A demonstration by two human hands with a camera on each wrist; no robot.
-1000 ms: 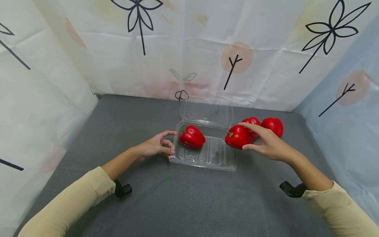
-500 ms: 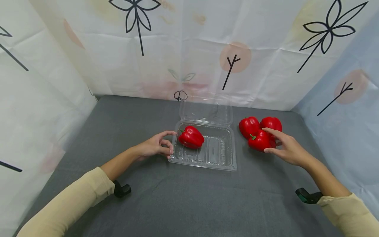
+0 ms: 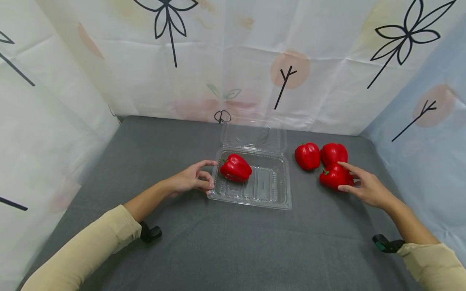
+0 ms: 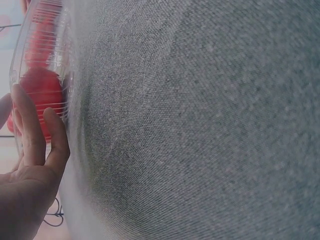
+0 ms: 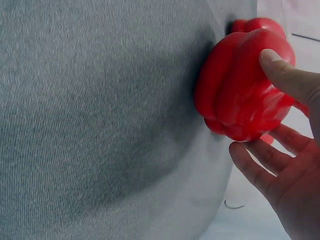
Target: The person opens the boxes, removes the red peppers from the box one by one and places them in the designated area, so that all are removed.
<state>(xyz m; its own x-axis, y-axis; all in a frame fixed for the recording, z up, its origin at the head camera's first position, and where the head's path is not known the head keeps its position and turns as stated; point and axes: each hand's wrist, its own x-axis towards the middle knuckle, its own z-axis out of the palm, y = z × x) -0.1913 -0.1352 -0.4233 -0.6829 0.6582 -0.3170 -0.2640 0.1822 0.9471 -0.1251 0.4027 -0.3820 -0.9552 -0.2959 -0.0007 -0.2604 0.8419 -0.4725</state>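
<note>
A clear plastic clamshell container [image 3: 255, 202] stands with its lid folded back, and one red bell pepper [image 3: 236, 168] lies in its left half. The left hand [image 3: 191, 176] holds the container's left edge, its fingers against the side wall in the left wrist view. To the right, the right hand [image 3: 367, 186] grips a second red bell pepper [image 3: 334, 176], which is low at the table. In the right wrist view the thumb [image 5: 285, 75] lies across that pepper and the fingers curve below it. Parts of the fingers are hidden behind the pepper.
Two other red bell peppers, a left one [image 3: 307, 156] and a right one [image 3: 333, 153], sit just behind the gripped one. A grey cloth covers the table [image 3: 233, 250]. A printed curtain [image 3: 251, 72] closes off the back and sides.
My right hand has carried its pepper from beside the container's right edge rightward and toward me, in front of the other two. My left hand and the pepper in the container have stayed put.
</note>
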